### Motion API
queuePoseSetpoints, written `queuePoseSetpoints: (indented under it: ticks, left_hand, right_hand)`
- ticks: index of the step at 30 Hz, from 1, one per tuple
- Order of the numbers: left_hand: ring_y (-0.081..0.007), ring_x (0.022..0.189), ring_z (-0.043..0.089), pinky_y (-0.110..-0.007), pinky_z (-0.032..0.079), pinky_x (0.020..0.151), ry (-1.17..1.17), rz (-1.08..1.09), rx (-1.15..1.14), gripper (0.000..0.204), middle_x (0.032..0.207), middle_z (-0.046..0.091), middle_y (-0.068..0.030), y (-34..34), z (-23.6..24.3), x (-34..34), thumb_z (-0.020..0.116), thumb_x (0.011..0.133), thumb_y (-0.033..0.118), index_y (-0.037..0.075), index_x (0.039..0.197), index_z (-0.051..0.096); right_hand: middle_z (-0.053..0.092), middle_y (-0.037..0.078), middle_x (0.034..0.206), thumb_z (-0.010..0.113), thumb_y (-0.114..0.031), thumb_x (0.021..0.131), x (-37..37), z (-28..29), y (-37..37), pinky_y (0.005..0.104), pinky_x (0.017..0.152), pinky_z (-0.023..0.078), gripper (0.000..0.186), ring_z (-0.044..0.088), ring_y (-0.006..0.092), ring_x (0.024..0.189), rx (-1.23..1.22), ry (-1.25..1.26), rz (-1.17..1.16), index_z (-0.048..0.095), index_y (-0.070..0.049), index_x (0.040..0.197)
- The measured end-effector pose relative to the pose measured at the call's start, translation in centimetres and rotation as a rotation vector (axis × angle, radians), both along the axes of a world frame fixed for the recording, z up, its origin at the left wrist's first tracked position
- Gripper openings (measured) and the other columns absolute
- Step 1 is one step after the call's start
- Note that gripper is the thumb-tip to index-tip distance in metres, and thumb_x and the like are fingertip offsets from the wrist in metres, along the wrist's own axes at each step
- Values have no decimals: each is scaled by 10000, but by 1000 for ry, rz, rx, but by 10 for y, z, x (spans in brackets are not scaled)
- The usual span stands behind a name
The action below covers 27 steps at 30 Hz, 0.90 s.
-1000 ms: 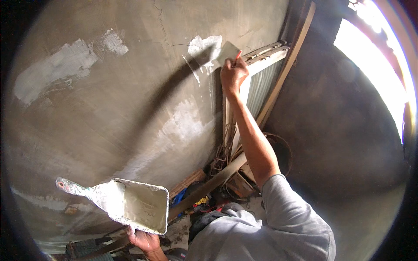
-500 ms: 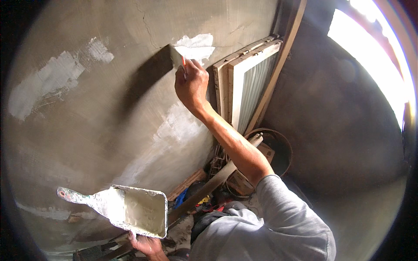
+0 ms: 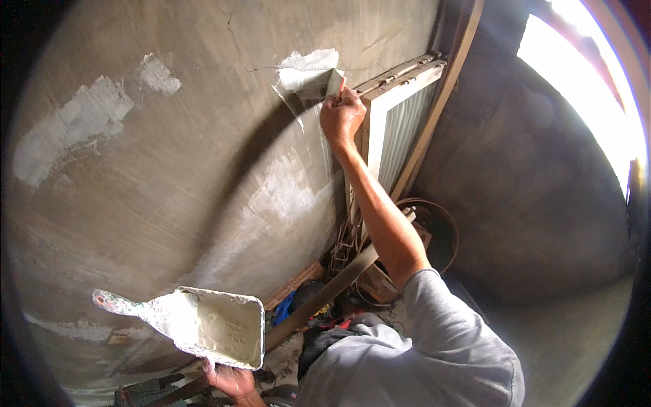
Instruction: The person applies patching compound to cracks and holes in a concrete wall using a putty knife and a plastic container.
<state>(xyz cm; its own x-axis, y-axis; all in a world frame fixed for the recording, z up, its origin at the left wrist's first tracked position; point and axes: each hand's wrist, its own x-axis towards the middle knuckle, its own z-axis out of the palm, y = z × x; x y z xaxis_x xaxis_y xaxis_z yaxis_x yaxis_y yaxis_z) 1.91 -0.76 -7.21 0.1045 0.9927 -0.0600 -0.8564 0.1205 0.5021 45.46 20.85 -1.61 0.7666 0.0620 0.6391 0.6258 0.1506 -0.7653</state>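
My right hand grips a putty knife, a flat blade with a bit of orange showing by the fingers. Its blade rests against the wall at the right edge of a fresh white filler patch, over a thin crack. Down at the lower left, my left hand supports a rectangular pan from below, its fingers partly hidden beneath. Pale filler coats the inside of the pan. Over the pan's left end lies a wide, filler-smeared scraper, its speckled handle sticking out to the left.
Window frames with ribbed glass lean by the corner, right beside my right hand. Below my forearm stand a round tub and a slanting pole. Other white patches mark the wall. Bright light enters through an opening.
My right hand has moved right with the putty knife, from the patch's left side to its right edge. Thin streaks of filler now run below the patch. The pan has barely shifted.
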Motion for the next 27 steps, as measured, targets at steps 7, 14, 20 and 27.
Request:
queuePoseSetpoints:
  ticks: [7, 14, 20, 27]
  left_hand:
    - [-271, 1211, 302, -461, 229, 1010, -47, 17, -35, 551, 1336, 291, -119, 0, -2, 0, 490, 781, 182, 43, 1276, 292]
    - [-261, 1211, 306, -454, 229, 1011, -71, -34, -17, 543, 1332, 306, -112, 1, -1, -2, 491, 785, 179, 39, 1273, 298]
    - [-255, 1210, 308, -454, 233, 1008, -35, -36, -34, 544, 1328, 315, -106, 3, 1, -2, 499, 778, 175, 39, 1268, 306]
    - [-254, 1211, 308, -444, 236, 1009, -30, -35, -34, 549, 1328, 312, -110, 2, -3, -8, 501, 775, 175, 41, 1270, 304]
  right_hand:
    - [503, 197, 688, 462, -48, 732, -68, 9, -2, 450, 534, 400, 95, 517, 384, 621, 15, -74, 74, 537, 5, 707]
    - [501, 190, 700, 501, -33, 717, -125, 21, -17, 400, 539, 415, 114, 509, 384, 643, 71, -68, 231, 558, -15, 814]
    - [568, 86, 619, 466, -10, 691, -72, -40, -26, 281, 548, 415, 138, 492, 112, 556, 65, 309, 177, 575, 44, 756]
    - [559, 118, 599, 465, -51, 682, -60, -48, -9, 323, 583, 428, 146, 525, 165, 551, 99, 681, 175, 577, 16, 747]
